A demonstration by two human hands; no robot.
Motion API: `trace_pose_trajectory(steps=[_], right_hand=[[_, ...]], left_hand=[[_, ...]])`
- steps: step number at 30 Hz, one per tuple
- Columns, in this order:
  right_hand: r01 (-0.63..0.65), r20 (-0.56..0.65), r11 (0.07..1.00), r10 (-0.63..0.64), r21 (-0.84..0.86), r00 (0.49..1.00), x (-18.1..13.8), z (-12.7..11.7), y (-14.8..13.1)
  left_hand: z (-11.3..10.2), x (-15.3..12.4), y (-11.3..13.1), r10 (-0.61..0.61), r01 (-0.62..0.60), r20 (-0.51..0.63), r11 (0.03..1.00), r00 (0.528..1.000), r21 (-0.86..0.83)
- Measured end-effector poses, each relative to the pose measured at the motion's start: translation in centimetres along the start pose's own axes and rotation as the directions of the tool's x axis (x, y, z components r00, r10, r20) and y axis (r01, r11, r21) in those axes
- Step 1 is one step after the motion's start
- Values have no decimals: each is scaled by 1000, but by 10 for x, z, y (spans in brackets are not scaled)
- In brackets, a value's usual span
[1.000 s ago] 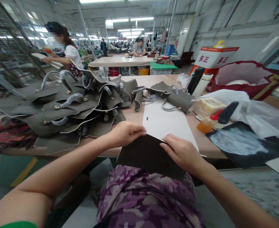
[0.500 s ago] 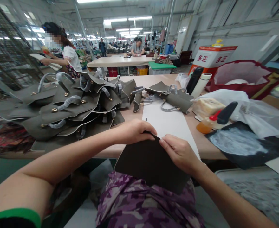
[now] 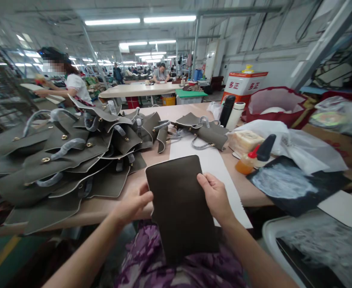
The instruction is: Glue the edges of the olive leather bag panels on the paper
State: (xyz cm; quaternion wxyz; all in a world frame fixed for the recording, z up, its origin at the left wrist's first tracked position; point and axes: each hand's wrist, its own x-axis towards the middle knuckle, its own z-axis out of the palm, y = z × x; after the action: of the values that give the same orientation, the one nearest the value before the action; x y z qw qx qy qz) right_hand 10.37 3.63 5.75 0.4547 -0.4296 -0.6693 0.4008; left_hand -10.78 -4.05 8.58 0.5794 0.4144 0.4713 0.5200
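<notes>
A dark olive leather panel (image 3: 179, 200) with rounded top corners stands upright in front of me, over my lap and the table's front edge. My left hand (image 3: 134, 205) grips its left edge with the thumb on the front. My right hand (image 3: 213, 196) holds its right edge, fingers curled behind. Behind the panel a white sheet (image 3: 212, 164) lies flat on the tan table (image 3: 110, 204).
A large heap of olive bag pieces with wrapped handles (image 3: 68, 156) fills the table's left half. More bag pieces (image 3: 203, 130), an orange glue bottle (image 3: 246, 162), a black mat (image 3: 290, 184), plastic bags (image 3: 302, 144) and a red bag (image 3: 275, 106) sit to the right. Another person (image 3: 68, 82) works at the far left.
The panel has come up from lying low on my lap to standing upright in both hands. My hands slid from its top edge to its two sides.
</notes>
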Motion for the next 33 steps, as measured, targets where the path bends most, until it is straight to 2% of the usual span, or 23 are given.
trace_pose_trajectory(steps=[2,4,7,9,10,12,15,18,20,23,25,27,29,30,31,32,33], right_hand=[[9,-5,1000,-9,-30,1000,2,3,1],[105,-13,969,-110,-223,994,4,2,0],[269,41,804,-292,-530,955,9,-6,1],[317,80,742,-337,-590,938,13,-10,7],[313,80,759,-328,-571,941,15,-12,11],[254,60,843,-257,-475,964,18,-16,21],[130,77,936,-111,-327,991,16,-21,38],[62,106,949,-30,-311,994,4,-28,52],[25,84,939,4,-344,996,-8,-33,60],[-13,24,926,24,-376,999,-25,-41,70],[-48,-3,944,50,-327,999,-36,-48,76],[-151,36,972,160,-180,987,-48,-57,82],[-341,144,940,338,-4,930,-62,-70,90],[-418,138,907,409,45,902,-69,-80,95],[-473,65,877,469,89,881,-77,-91,101],[-500,-67,857,510,126,857,-85,-104,107],[-492,-256,857,516,155,818,-92,-117,113]], left_hand=[[15,-1,-17,-72,59,-144,994,987,-90],[28,0,-23,-103,85,-213,992,972,-95],[38,4,-17,-79,96,-221,993,972,65],[38,9,-13,-64,102,-210,979,976,176],[38,12,-12,-63,104,-198,974,978,204],[37,20,-15,-88,120,-176,975,980,185],[38,38,-24,-149,164,-175,984,973,70],[39,60,-32,-145,147,-209,989,967,-6],[41,75,-37,-138,132,-221,990,965,-42],[51,95,-44,-157,143,-186,986,970,-83],[64,106,-48,-150,138,-144,986,978,-94],[81,116,-48,-130,122,-85,988,988,-98],[99,125,-44,-107,107,9,990,994,-96],[107,129,-42,-100,105,71,991,992,-77],[114,133,-41,-94,100,127,994,987,-45],[118,138,-39,-88,90,165,996,982,-5],[120,143,-39,-88,82,187,996,978,40]])
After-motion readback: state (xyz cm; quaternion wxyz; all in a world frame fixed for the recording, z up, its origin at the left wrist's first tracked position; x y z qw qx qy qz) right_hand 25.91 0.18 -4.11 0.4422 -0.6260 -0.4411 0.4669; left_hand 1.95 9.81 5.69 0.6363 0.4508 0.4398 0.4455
